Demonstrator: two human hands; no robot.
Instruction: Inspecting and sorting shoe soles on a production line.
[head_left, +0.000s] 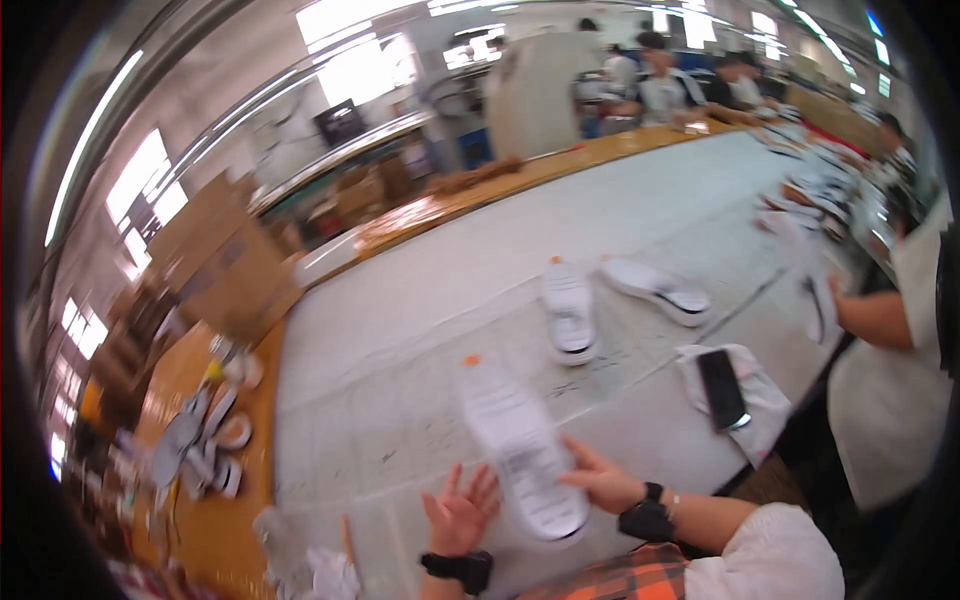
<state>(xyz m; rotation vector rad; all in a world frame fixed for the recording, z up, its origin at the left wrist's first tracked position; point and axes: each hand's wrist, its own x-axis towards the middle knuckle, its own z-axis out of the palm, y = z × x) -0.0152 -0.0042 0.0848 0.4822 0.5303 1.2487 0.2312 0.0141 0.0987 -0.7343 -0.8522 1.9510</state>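
Observation:
A white shoe sole (520, 450) with dark print and an orange tab at its far tip is held up before me, its long side running away from me. My right hand (598, 478) grips its right edge near the close end, thumb on the upper face. Beside its left edge, my left hand (462, 508) is spread with the palm up and nothing in it. Two similar soles lie farther off on the white tabletop: one upright in view (570, 312), the other slanting to the right (658, 288). Dark bands circle both my wrists.
To the right, a phone (722, 388) rests on a white cloth (762, 400). Another person's hand (870, 318) holds a sole at the right edge. More soles are heaped at the far right (815, 190). Shoe parts (205, 445) and a cardboard box (222, 262) stand left.

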